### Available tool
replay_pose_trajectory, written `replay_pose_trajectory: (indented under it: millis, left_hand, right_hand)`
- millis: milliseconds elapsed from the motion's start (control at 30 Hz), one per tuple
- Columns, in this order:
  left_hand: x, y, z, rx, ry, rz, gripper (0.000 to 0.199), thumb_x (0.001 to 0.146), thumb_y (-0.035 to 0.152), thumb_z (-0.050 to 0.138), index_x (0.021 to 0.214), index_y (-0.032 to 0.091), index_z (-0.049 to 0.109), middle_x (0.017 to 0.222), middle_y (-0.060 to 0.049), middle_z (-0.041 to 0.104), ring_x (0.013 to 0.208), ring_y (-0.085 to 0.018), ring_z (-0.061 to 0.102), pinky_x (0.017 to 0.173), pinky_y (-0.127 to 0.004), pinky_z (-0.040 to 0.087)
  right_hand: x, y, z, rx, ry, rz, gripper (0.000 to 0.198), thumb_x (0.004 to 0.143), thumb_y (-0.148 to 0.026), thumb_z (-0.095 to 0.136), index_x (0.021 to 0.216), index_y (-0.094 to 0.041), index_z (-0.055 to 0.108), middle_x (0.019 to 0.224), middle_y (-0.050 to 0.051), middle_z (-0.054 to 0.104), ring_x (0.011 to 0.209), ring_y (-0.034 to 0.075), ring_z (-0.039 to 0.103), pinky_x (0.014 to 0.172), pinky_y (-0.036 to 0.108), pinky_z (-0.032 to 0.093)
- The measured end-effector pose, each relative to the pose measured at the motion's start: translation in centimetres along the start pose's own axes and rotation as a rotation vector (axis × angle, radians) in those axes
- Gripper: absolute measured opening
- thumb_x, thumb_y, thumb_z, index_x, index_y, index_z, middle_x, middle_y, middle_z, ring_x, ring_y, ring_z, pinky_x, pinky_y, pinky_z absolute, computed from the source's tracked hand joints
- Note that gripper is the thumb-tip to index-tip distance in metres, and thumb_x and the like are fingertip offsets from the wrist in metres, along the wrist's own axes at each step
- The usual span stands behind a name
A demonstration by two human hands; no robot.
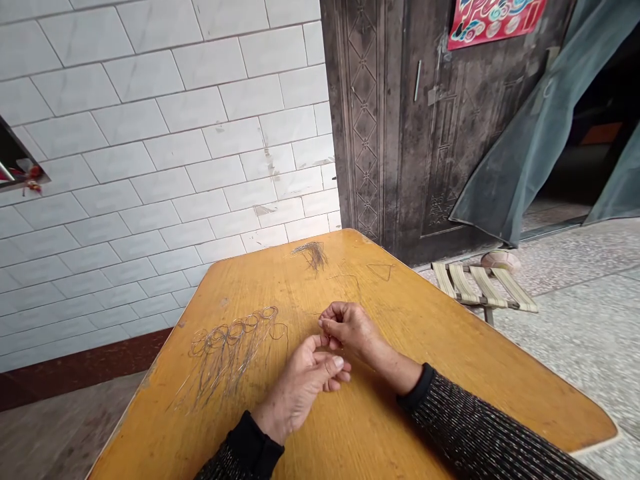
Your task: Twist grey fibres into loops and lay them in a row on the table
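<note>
Over the middle of the wooden table, my right hand (354, 328) pinches thumb and forefinger together. A thin wire (313, 313) shows beside those fingertips. My left hand (311, 375) is just below it, palm partly up. Its fingers are curled, the forefinger meets the right fingertips, and the thumb lies over the other fingers; whatever it grips is too small to make out. To the left lies a row of wire pieces with looped ends (235, 333), their long tails pointing toward me. A bundle of thin, dark wires (314, 253) rests near the far edge.
The yellow-brown table (430, 373) reaches close to a white tiled wall (165, 120). A bent wire triangle (381, 271) lies at its far right. Beyond are a dark carved door (450, 153), a folding stool with pale straps (485, 287) and a grey-green curtain (530, 160).
</note>
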State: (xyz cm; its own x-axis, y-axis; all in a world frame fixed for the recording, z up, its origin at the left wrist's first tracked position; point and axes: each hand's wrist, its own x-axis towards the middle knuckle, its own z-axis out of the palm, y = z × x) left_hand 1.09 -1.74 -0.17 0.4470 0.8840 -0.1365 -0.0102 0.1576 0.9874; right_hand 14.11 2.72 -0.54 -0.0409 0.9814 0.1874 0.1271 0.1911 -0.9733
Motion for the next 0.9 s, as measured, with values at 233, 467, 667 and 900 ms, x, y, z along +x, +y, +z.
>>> replay_pose_trajectory:
  millis: [233,467,667,900]
  left_hand:
    - [0.0,-0.4,0.0,0.011,0.040,0.015,0.020,0.078,0.033,0.051,0.088,0.016,0.046,0.066,0.002,0.049,0.049,-0.005,0.042,0.048,-0.019,0.029]
    - [0.0,-0.3,0.2,0.161,0.025,0.103,0.019,0.081,0.032,0.046,0.087,0.015,0.047,0.065,0.002,0.051,0.045,-0.005,0.038,0.044,-0.019,0.025]
    - [0.2,-0.4,0.1,0.239,0.049,0.124,0.019,0.081,0.032,0.045,0.086,0.014,0.050,0.067,0.001,0.056,0.044,-0.005,0.041,0.043,-0.019,0.030]
    - [-0.2,-1.2,0.9,0.135,-0.056,0.045,0.022,0.082,0.035,0.043,0.090,0.014,0.045,0.074,-0.002,0.059,0.053,-0.010,0.059,0.050,-0.021,0.041]
  right_hand:
    - [-0.3,-1.0,-0.3,0.020,-0.065,-0.061,0.012,0.072,-0.024,0.052,0.063,-0.016,0.052,0.043,-0.006,0.050,0.034,0.007,0.048,0.038,0.017,0.035]
    - [-0.4,-1.3,-0.6,0.125,-0.094,-0.043,0.018,0.074,-0.031,0.051,0.063,-0.017,0.049,0.040,-0.006,0.047,0.030,0.006,0.044,0.034,0.017,0.032]
    - [-0.4,-1.4,-0.6,0.277,-0.014,0.007,0.019,0.066,-0.033,0.057,0.059,-0.017,0.049,0.042,-0.005,0.049,0.030,0.005,0.040,0.033,0.017,0.028]
    - [0.2,-1.9,-1.6,0.413,0.083,0.053,0.020,0.058,-0.031,0.062,0.055,-0.016,0.050,0.041,-0.005,0.051,0.028,0.004,0.039,0.031,0.017,0.030]
